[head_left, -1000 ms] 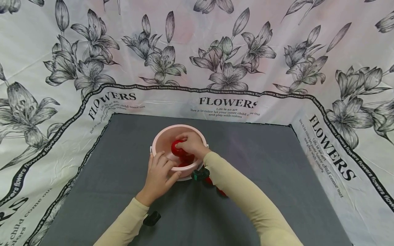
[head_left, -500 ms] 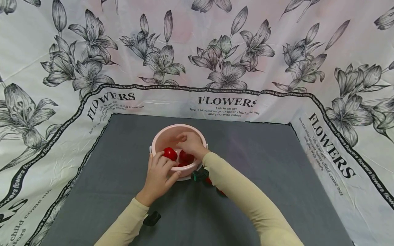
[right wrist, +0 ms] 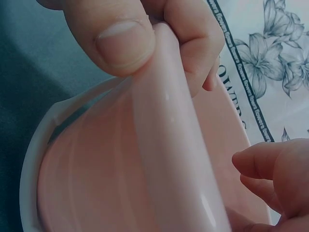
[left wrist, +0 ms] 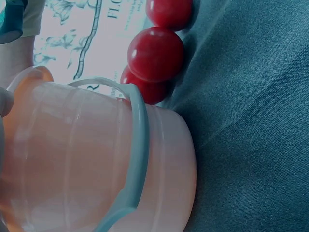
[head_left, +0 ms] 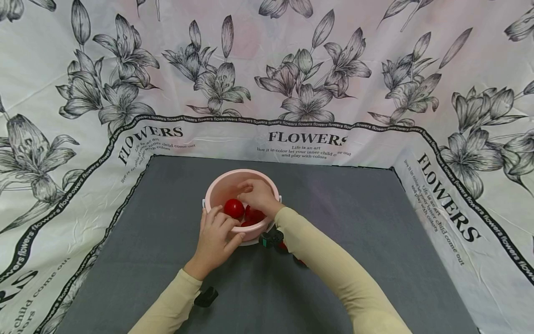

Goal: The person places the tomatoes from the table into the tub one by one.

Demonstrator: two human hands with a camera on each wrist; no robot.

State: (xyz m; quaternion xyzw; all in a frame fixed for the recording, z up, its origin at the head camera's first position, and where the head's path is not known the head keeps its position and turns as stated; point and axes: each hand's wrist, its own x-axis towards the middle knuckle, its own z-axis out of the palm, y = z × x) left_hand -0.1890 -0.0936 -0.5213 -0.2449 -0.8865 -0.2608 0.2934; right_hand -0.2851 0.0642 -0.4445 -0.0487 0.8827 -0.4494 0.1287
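A pink bucket (head_left: 222,188) stands upright on the grey cloth, with several shiny red balls (head_left: 234,208) inside it. My left hand (head_left: 214,236) grips its near-left rim; in the right wrist view the thumb (right wrist: 123,46) lies outside the rim and the fingers reach over it inward. My right hand (head_left: 259,197) hangs inside the bucket's mouth above the balls, fingers loosely bent with nothing between them. Against the outside of the bucket, three more red balls (left wrist: 155,54) sit in a row, mostly covered by my right sleeve in the head view.
The bucket's pale handle (left wrist: 139,145) hangs down along its outer wall. Grey cloth (head_left: 346,208) covers the work surface. White flower-printed fabric (head_left: 308,106) rises behind it and at both sides.
My right hand has let go of a red ball inside the bucket. The ball rolled left, then slightly back to the right. My left hand has stayed on the rim.
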